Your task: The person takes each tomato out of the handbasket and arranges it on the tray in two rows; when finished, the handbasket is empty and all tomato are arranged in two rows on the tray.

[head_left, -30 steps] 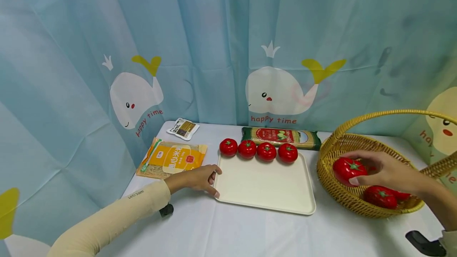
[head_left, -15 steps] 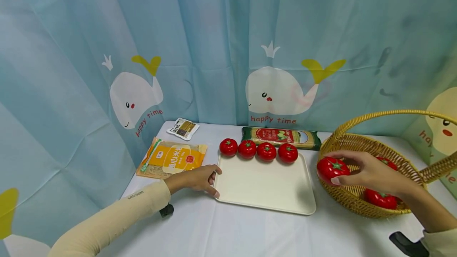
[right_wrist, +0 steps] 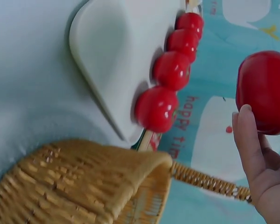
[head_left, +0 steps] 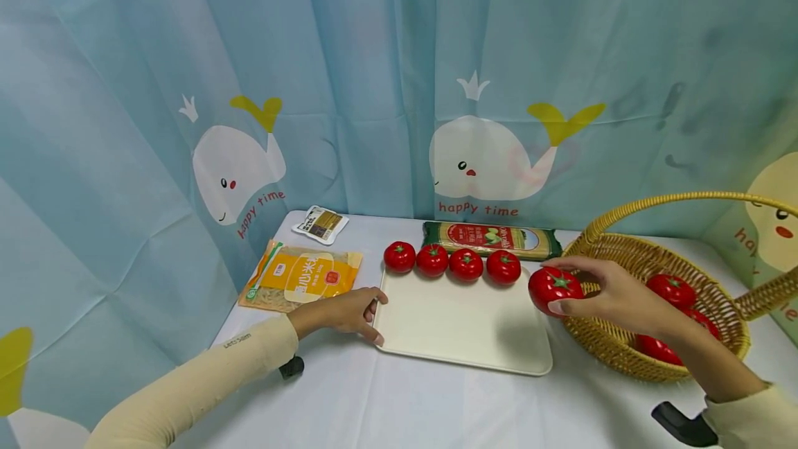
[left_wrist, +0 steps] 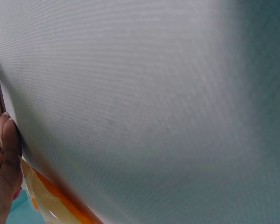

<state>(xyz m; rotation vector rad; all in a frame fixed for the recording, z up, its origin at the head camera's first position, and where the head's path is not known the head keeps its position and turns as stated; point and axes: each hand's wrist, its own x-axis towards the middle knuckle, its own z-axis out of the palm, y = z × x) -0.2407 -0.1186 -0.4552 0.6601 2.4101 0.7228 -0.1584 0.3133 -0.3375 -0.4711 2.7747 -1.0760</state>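
Note:
My right hand (head_left: 598,291) holds a red tomato (head_left: 553,288) in the air over the right edge of the cream tray (head_left: 461,338), just left of the wicker basket (head_left: 623,345). The same tomato (right_wrist: 263,91) shows in the right wrist view with my fingers (right_wrist: 249,149) curled round it. Several tomatoes (head_left: 451,262) stand in a row along the tray's far edge. My left hand (head_left: 352,312) rests on the tray's near left corner, fingers fairly straight; in the left wrist view only a finger (left_wrist: 9,149) against the tray edge shows.
More tomatoes (head_left: 670,289) lie in the basket, whose handle (head_left: 679,198) arches above it. A green noodle packet (head_left: 492,238) lies behind the tray, a yellow packet (head_left: 302,276) and a small sachet (head_left: 321,222) to its left. A whale-print curtain (head_left: 399,82) hangs behind the white table (head_left: 374,400).
My right hand has lifted a tomato out of the basket and carried it left to the tray's right edge. The left hand has stayed on the tray corner.

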